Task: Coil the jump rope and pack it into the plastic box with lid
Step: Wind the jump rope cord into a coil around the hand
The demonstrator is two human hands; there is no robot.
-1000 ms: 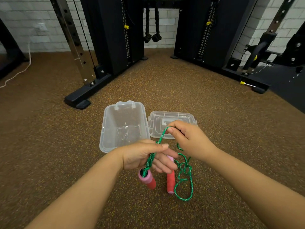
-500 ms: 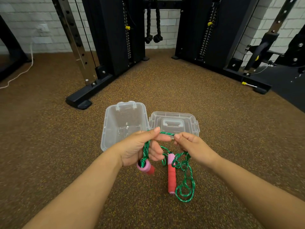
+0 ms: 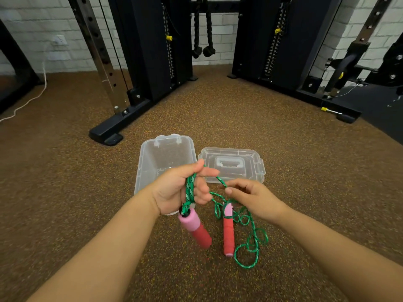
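We see the left hand point(image 3: 178, 190) raised above the near edge of the clear plastic box point(image 3: 152, 158), its fingers closed around several gathered strands of the green jump rope point(image 3: 190, 188). The strands run down through the palm, and one pink and red foam handle point(image 3: 194, 228) hangs from them just below the hand, tilted and off the floor as far as we can tell. From the top of the left hand a single strand crosses to the right hand point(image 3: 254, 199), where thumb and forefinger pinch it while the other fingers curl loosely.

Below the right hand we see the second handle point(image 3: 228, 231) lying on the speckled brown rubber floor point(image 3: 65, 192), its pink end pointing away from us. Loose loops of rope trail around and beside it, one open loop nearest us.

The box stands open on the floor with nothing inside that we can make out. Its clear lid point(image 3: 232, 165) lies just to the right of it, edge almost touching the box; we cannot tell whether they meet.

Farther back stand black gym machines point(image 3: 152, 51) with weight stacks, a black rope attachment point(image 3: 202, 31) hanging between them against a white brick wall point(image 3: 32, 29). A white cable point(image 3: 32, 97) trails across the floor at the left.
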